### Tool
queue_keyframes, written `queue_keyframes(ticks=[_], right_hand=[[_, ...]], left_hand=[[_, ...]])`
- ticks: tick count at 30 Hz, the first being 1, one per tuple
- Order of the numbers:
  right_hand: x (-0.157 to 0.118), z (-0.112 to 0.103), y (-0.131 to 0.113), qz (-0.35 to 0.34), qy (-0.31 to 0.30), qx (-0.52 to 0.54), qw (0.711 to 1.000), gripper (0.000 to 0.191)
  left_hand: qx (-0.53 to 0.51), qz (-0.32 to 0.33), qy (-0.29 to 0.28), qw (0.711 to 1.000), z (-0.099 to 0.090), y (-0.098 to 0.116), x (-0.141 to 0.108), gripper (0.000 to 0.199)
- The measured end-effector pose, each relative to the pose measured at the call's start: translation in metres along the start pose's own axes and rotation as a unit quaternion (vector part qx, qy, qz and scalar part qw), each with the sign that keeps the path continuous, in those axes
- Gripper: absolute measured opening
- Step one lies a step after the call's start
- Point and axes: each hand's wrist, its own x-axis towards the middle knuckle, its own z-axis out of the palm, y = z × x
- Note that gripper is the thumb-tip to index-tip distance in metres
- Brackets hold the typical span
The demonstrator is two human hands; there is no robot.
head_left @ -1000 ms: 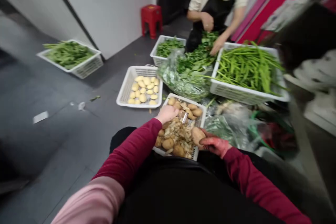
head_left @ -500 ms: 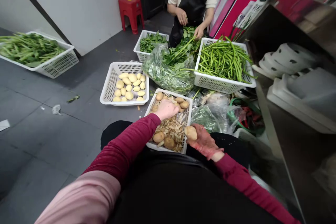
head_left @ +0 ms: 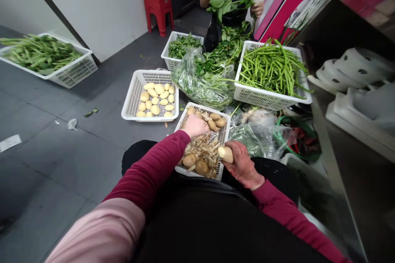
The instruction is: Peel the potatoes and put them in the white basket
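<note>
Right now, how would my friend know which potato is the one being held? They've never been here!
Start at the white basket nearest the lap, the one with brown peelings. By its right edge, find the right hand; the potato is in its fingers. Unlike the brown potatoes lying in that basket, it's held up and shows a pale, bare patch.

Moderate indoor light, dim lower left, soft floor shadows; plastic bag [head_left: 203, 80] glare; right edge blurred, stretched
</note>
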Motion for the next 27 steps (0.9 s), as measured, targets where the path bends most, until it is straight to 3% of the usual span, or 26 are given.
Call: queue_keyframes(ticks=[2, 5, 7, 11, 14, 16, 18, 20, 24, 27], right_hand=[[0.0, 0.0, 0.002, -0.029, 0.005, 0.006, 1.0, 0.056], [0.001, 0.001, 0.002, -0.019, 0.004, 0.03, 0.999, 0.057], [0.0, 0.0, -0.001, 0.017, -0.01, 0.075, 0.997, 0.055], [-0.004, -0.008, -0.011, 0.146, -0.025, 0.209, 0.967, 0.06], [-0.005, -0.018, -0.021, 0.234, -0.037, 0.331, 0.913, 0.066], [-0.004, -0.024, -0.029, 0.265, -0.068, 0.452, 0.849, 0.068], [-0.001, -0.029, -0.036, 0.28, -0.092, 0.552, 0.78, 0.068], [0.002, -0.031, -0.042, 0.294, -0.101, 0.588, 0.747, 0.062], [0.008, -0.031, -0.047, 0.299, -0.123, 0.563, 0.761, 0.053], [0.009, -0.033, -0.046, 0.28, -0.139, 0.543, 0.78, 0.051]], left_hand=[[-0.003, -0.004, 0.002, 1.0, -0.002, 0.002, -0.001, 0.033], [-0.022, 0.061, -0.015, 0.998, -0.003, 0.009, -0.004, 0.038], [-0.027, 0.068, -0.032, 0.997, -0.001, 0.01, -0.006, 0.038], [-0.016, 0.001, -0.024, 1.0, -0.001, 0.0, -0.005, 0.033], [-0.03, 0.014, -0.012, 0.999, -0.004, 0.0, -0.006, 0.036], [-0.037, 0.044, 0.01, 0.998, -0.005, 0.003, -0.007, 0.036], [-0.031, 0.027, 0.031, 0.999, -0.007, 0.005, -0.009, 0.036], [-0.032, 0.007, 0.043, 0.999, -0.009, 0.006, -0.01, 0.037], [-0.06, 0.085, 0.071, 0.992, -0.008, 0.012, -0.013, 0.038], [-0.057, 0.088, 0.066, 0.992, -0.003, 0.013, -0.013, 0.039]])
